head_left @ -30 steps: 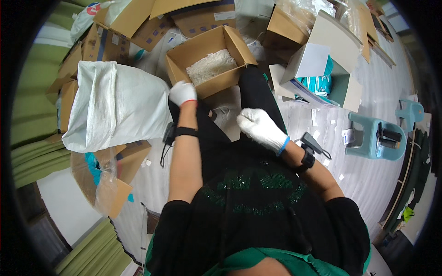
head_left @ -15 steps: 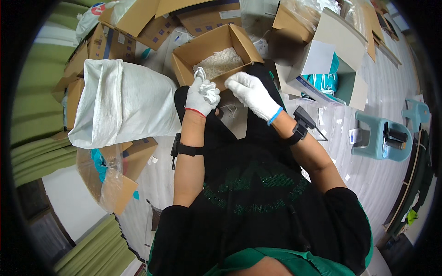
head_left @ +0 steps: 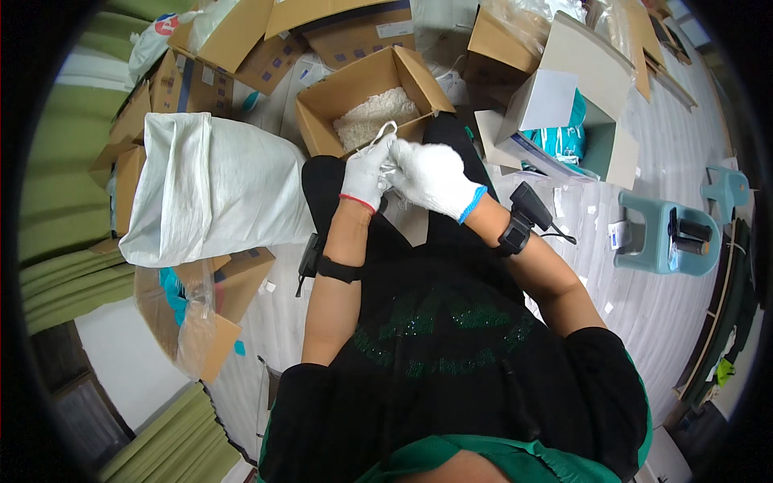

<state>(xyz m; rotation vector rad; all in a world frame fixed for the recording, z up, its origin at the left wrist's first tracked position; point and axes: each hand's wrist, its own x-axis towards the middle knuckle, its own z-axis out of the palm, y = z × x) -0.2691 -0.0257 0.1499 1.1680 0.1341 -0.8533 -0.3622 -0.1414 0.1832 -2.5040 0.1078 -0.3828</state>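
My left hand (head_left: pixel 366 177), in a white knit glove with a red cuff, is closed around a small bundle of white cord (head_left: pixel 391 125). A loop of the cord sticks up above my fingers. My right hand (head_left: pixel 439 179), gloved in white with a blue cuff, presses its closed fingertips against the cord beside my left hand; the exact grip is partly hidden. Just beyond both hands stands an open cardboard box (head_left: pixel 322 103) holding a heap of tangled white cord (head_left: pixel 372 118).
A large white woven sack (head_left: pixel 221 185) stands at my left, with a carton (head_left: pixel 229 322) nearer me. At the right are an open white box (head_left: pixel 555 80) with teal items (head_left: pixel 564 141) and a light-blue stool (head_left: pixel 644 233). More cartons (head_left: pixel 362 40) stand at the back.
My right hand has moved left and meets my left hand at the cord. My left hand has shifted slightly right, and the cord loop now leans toward the right.
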